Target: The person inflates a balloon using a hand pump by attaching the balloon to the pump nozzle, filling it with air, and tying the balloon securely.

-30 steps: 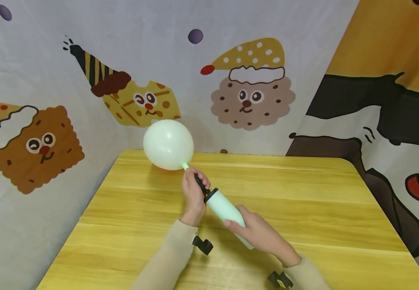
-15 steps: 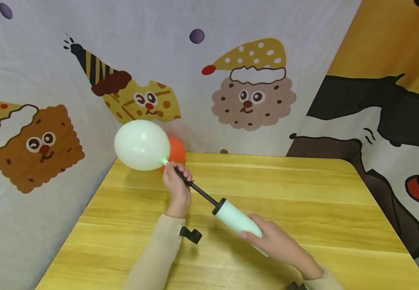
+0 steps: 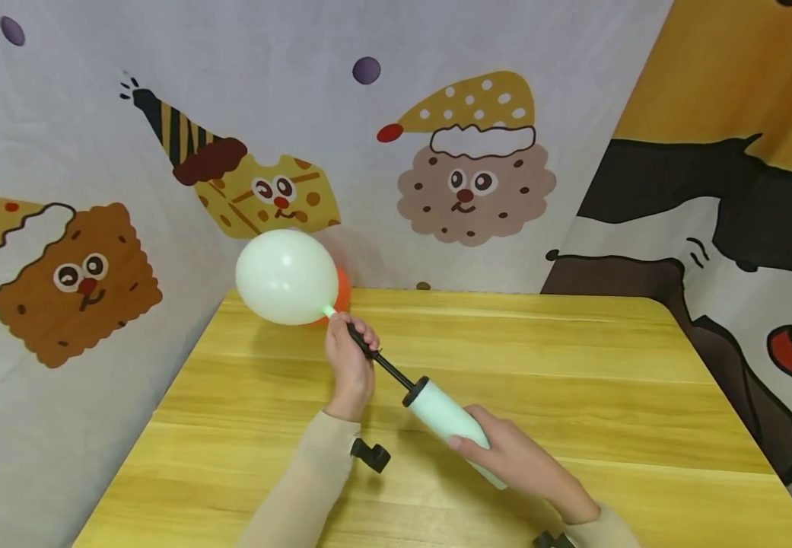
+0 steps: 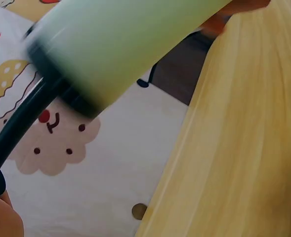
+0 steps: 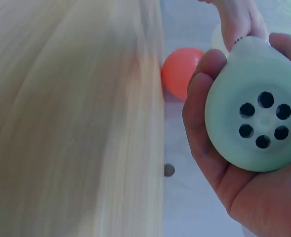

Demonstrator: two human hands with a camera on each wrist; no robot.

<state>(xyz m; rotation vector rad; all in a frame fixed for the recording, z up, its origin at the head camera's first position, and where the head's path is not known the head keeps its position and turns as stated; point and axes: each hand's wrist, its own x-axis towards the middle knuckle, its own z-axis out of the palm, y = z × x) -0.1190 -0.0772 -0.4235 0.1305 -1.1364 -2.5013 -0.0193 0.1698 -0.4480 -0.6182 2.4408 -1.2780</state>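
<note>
A pale mint balloon pump [image 3: 450, 418] slants across the table in the head view, its black rod [image 3: 394, 370] partly drawn out of the barrel. My left hand [image 3: 350, 361] grips the black front end of the pump by the nozzle. A round white balloon [image 3: 286, 276] sits inflated on that nozzle; its neck is partly hidden by the fingers. My right hand [image 3: 522, 460] wraps around the barrel's lower part. In the right wrist view the barrel's end [image 5: 254, 113], with several dark holes, lies in the curled right fingers [image 5: 202, 128].
An orange-red balloon [image 3: 344, 293] rests at the table's back edge, mostly behind the white one. The yellow wooden table [image 3: 574, 380] reaches back to a cloth [image 3: 368, 152] printed with cartoon biscuits. Small black cameras [image 3: 371, 455] are strapped at the wrists.
The hands first drew apart, baring the pump's rod, while the white balloon swung left and uncovered the orange-red one. Since then the left hand and white balloon have shifted slightly right.
</note>
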